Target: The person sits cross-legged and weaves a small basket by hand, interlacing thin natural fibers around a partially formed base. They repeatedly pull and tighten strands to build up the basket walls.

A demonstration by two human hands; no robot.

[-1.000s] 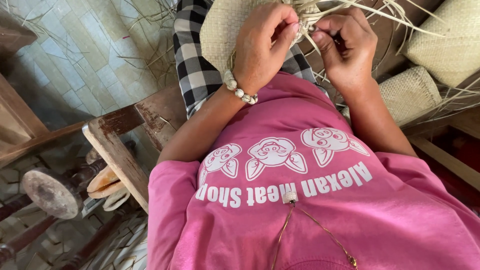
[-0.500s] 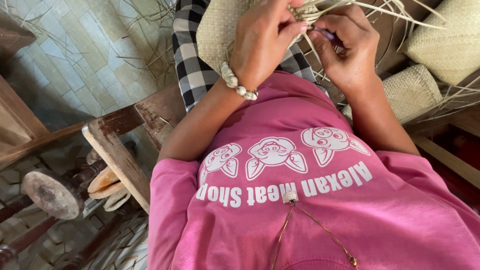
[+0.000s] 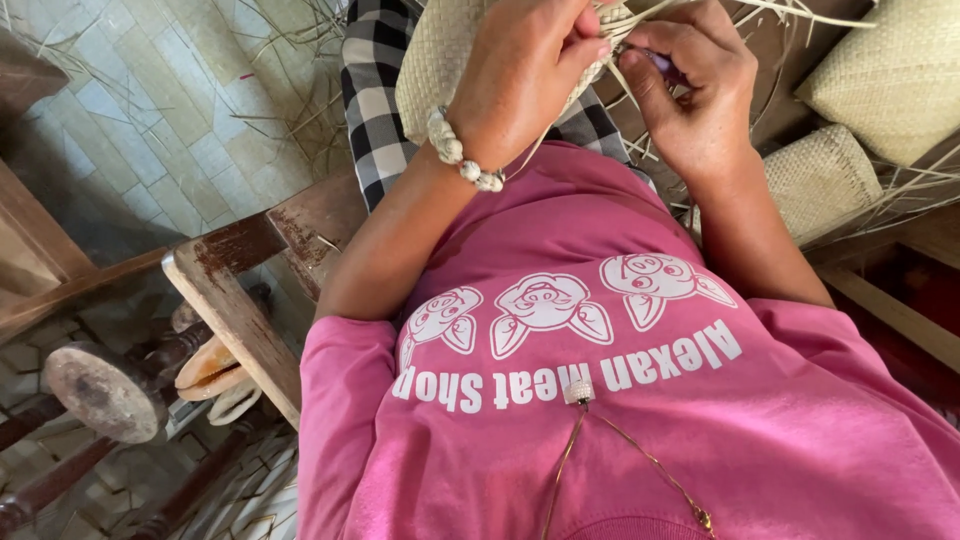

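Straw-coloured weaving is what's being worked on up top: a half-made woven piece (image 3: 440,60) is held over the lap, against black-and-white checked trousers (image 3: 375,110). It's gripped along its upper edge by the left hand (image 3: 525,75), fingers curled together and pinched down on the weave, with a bracelet of pale beads (image 3: 462,160) worn at the wrist. Just beside it, the right hand (image 3: 690,95) is closed too, thumb and fingers pressed together on a small purple-tipped tool (image 3: 662,65) and the loose strands (image 3: 700,15) at the same edge; exactly which strand is pinched can't be made out. The two hands are nearly touching.

A pink printed shirt (image 3: 620,420) fills the lower half of the view. Finished woven pieces are seen to the right: a rolled one (image 3: 820,180) near the right forearm and a flatter one (image 3: 900,80) further back. Off to the left, a worn wooden bench edge (image 3: 235,300) is seen over a tiled floor (image 3: 150,110) scattered with strips.
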